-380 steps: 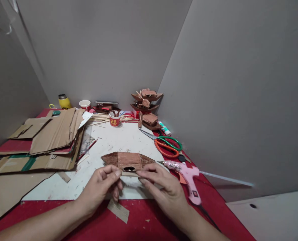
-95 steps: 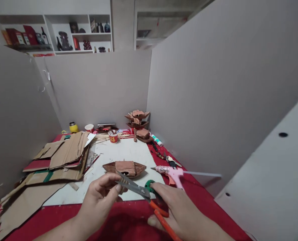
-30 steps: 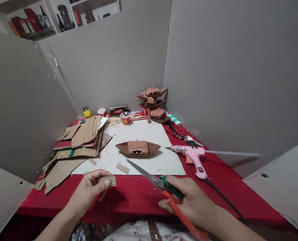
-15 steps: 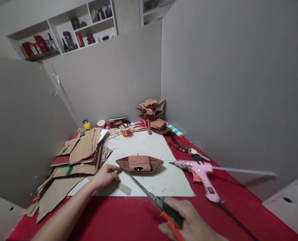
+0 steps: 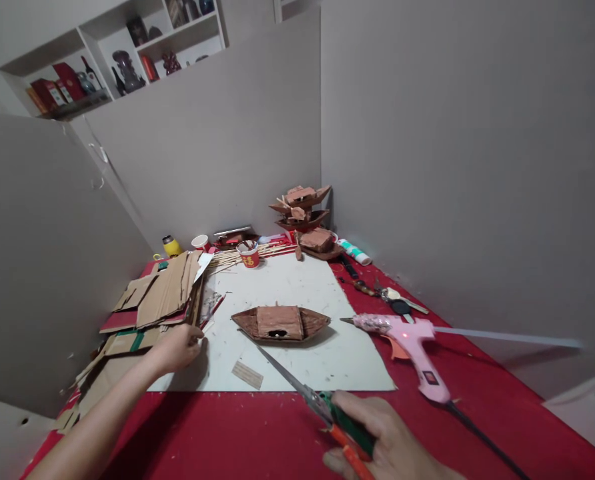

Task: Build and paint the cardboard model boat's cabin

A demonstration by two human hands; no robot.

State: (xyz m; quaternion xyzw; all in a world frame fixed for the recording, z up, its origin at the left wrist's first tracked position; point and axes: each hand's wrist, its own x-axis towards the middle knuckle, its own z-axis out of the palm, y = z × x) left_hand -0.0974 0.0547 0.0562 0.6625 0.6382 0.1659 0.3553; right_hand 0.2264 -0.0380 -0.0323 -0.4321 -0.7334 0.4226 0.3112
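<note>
My right hand (image 5: 382, 433) is wrapped round the green and orange handles of a pair of scissors (image 5: 290, 379). Their blades look closed and point up and left, the tip just below a brown model boat (image 5: 280, 323) with a roofed cabin and a dark opening in its side. My left hand (image 5: 180, 348) hovers by the left edge of the white board, beside the cardboard stack. Its fingers are curled together; whatever they may pinch is too small to make out. A small strip of corrugated cardboard (image 5: 248, 375) lies flat between the hands.
A pink glue gun (image 5: 410, 343), its light red, lies on the red cloth (image 5: 257, 437) at right. Cardboard pieces (image 5: 170, 287) pile up at left. Behind the white board (image 5: 272, 283) are a red paper cup (image 5: 248, 255), thin sticks and more model boats (image 5: 302, 217).
My left hand has moved left, away from the boat's bow and the cardboard strip, which now shows fully. The right hand still grips the scissors, and the view has shifted slightly.
</note>
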